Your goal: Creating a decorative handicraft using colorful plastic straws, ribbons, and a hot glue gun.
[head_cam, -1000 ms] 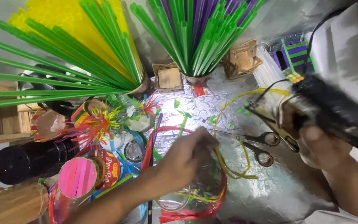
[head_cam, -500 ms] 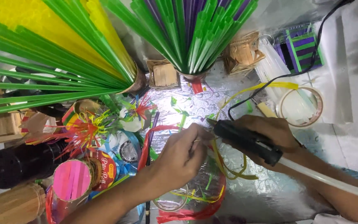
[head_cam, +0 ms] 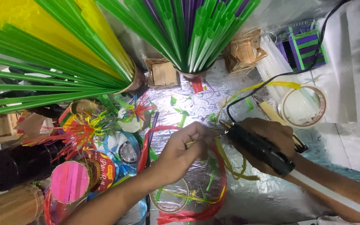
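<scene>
Black glue gun (head_cam: 260, 148) sits gripped in my right hand (head_cam: 271, 141), fingers wrapped tight around its body, a clear glue stick (head_cam: 328, 191) poking out the back over the forearm. Its nozzle points left at my left hand (head_cam: 184, 148), whose fingertips are pinched together on something small I can't make out, right at the tip. Both hands hover over the silver foil sheet (head_cam: 267, 200), strewn with red and yellow strips (head_cam: 213, 200). Green straws (head_cam: 196, 37) fan out above; a tape ring (head_cam: 304, 106) lies up right.
</scene>
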